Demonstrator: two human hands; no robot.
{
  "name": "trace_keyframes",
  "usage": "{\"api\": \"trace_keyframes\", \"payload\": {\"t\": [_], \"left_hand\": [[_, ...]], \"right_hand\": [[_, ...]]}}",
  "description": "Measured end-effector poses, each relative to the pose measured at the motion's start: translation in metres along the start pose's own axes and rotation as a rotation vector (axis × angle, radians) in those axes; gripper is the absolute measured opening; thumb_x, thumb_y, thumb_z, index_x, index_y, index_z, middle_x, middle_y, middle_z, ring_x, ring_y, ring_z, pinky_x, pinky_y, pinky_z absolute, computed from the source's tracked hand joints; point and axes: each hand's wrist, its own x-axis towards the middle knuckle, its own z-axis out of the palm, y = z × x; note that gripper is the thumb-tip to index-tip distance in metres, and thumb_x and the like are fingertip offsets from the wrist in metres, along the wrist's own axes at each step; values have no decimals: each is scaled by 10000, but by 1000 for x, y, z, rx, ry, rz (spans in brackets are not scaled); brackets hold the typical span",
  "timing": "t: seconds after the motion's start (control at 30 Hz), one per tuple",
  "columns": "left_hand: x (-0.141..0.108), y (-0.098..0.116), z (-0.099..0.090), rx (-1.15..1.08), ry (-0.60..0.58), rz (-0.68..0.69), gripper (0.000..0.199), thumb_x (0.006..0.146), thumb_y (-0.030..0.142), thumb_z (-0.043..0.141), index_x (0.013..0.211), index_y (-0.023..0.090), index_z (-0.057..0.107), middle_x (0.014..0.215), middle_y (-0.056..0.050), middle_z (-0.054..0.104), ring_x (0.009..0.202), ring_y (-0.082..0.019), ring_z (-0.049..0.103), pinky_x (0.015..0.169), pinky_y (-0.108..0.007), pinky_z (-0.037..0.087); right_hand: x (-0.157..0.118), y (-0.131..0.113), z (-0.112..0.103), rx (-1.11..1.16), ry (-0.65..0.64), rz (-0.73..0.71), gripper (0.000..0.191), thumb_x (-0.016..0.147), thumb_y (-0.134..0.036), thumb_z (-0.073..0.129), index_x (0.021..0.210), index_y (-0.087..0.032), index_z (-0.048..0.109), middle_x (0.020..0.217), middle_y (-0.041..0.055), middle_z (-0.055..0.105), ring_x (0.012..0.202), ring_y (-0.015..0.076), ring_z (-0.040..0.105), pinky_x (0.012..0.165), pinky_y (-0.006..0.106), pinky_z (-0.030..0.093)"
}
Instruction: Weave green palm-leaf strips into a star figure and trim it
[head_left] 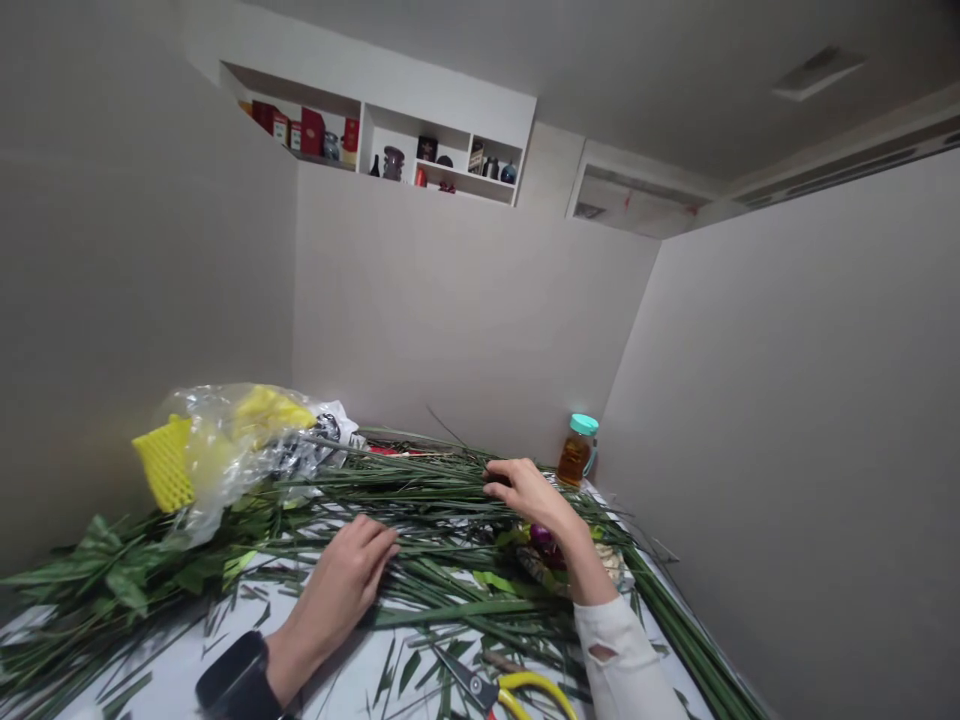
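Long green stems and narrow leaves (435, 487) lie in layers across a white-covered table. Among them on the left side of the pile is my left hand (346, 575), its fingers bent together over the stems; whatever is under the fingertips is too small to make out. My right hand (523, 490) reaches over the back of the pile, thumb and fingers apart above the stems. Yellow-handled scissors (534, 690) rest on the table at the bottom, below the stems, touched by neither hand.
A bottle with a turquoise lid (576, 455) stands at the back right. Clear plastic wrapping (225, 450) and yellow foam netting (165, 465) lie at the back left, above leafy branches (112, 575). Grey partitions (465, 310) enclose the table. Leaf scraps lie near the scissors.
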Motion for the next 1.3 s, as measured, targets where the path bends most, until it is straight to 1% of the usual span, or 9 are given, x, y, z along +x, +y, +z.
{"api": "trace_keyframes", "payload": {"t": [0.13,0.23,0.33,0.5,0.63,0.83,1.0,1.1,1.3], "left_hand": [[5,-15,-12,31,348,-58,304,958,319,660,1244,216,645,1270,-96,684,1035,-260,694,868,-485,605],[14,-16,-25,54,453,-53,389,950,307,670,1325,228,608,1395,-115,627,1183,-314,647,966,-566,563],[21,-8,-31,29,420,19,368,951,293,671,1308,220,621,1365,-111,653,1171,-307,662,960,-558,572],[18,0,-26,-9,353,65,238,964,305,658,1175,195,666,1086,-56,727,820,-192,708,709,-382,622],[17,-3,-28,-15,355,49,228,966,312,653,1163,198,667,1076,-54,724,820,-191,703,707,-379,619],[16,-9,-30,-25,327,47,232,963,319,655,1163,201,670,1107,-62,722,864,-206,706,751,-407,620],[14,-12,-25,-36,300,21,202,966,317,652,1127,198,675,1067,-53,721,823,-191,697,702,-372,612],[15,-10,-26,-25,290,25,190,968,314,648,1118,201,678,1056,-49,723,816,-188,694,707,-374,611],[22,-6,-36,-8,309,24,162,965,314,652,1069,196,687,1006,-37,724,798,-186,690,710,-378,605]], "right_hand": [[-5,-1,-12,57,1,-33,231,1010,-321,658,1163,-150,679,1142,69,711,965,226,713,843,423,605],[-7,-7,-18,101,-7,-64,219,1003,-323,667,1121,-140,692,1100,54,719,931,224,718,812,402,610],[-8,-19,-20,139,-6,-107,196,1005,-315,665,1088,-140,698,1069,48,724,912,215,719,804,393,610],[-12,-40,-24,198,10,-185,169,1010,-303,660,1050,-144,702,1032,43,730,896,202,719,805,387,608],[-13,-45,-25,221,51,-206,168,1012,-304,658,1033,-144,704,999,36,732,859,190,719,782,372,609],[-8,-35,-23,211,193,-168,165,1014,-301,654,1068,-153,702,1063,53,732,922,202,719,841,406,604],[-5,-9,-23,148,378,-19,196,1021,-307,641,1154,-170,685,1179,80,707,1013,225,703,896,441,590],[-6,4,-22,104,440,56,219,1019,-313,641,1189,-178,676,1227,89,691,1049,237,692,917,457,581],[-10,-3,-23,105,491,-7,271,997,-311,674,1232,-175,667,1303,101,667,1174,280,655,998,522,539]]}}
